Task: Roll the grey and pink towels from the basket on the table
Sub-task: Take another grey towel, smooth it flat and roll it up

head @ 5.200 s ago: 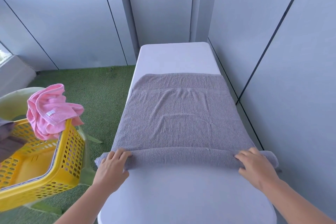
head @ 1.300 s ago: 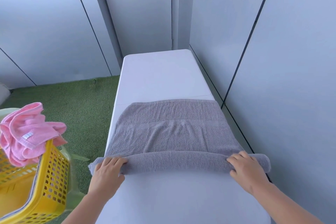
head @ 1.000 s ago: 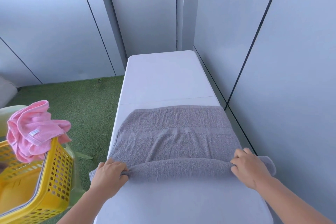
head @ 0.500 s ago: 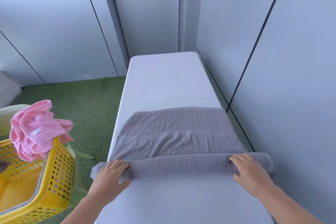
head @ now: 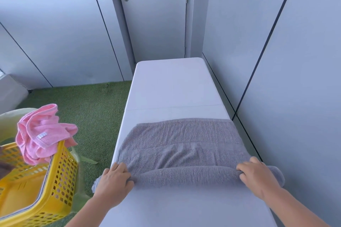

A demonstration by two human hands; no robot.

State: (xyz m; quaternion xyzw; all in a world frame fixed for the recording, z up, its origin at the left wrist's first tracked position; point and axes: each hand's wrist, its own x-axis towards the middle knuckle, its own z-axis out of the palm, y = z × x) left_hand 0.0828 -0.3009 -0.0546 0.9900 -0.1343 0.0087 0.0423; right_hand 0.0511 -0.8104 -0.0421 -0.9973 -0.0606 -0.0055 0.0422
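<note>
A grey towel (head: 181, 143) lies across the white table (head: 171, 86). Its near part is wound into a thick roll and its far part is still flat. My left hand (head: 113, 183) grips the roll's left end, fingers curled over the top. My right hand (head: 257, 176) grips the right end the same way. A short stub of the roll sticks out past each hand. A pink towel (head: 41, 133) hangs crumpled over the rim of the yellow basket (head: 59, 186) at the left.
The table runs along a grey panelled wall on the right, towards a closed door (head: 155, 14). Green artificial turf (head: 86, 110) covers the floor at the left. The basket rests on a pale green chair (head: 16, 121) beside the table.
Both hands have rolled the grey towel away from me, so the roll is thicker and the flat part shorter. The pink towel and basket have stayed put.
</note>
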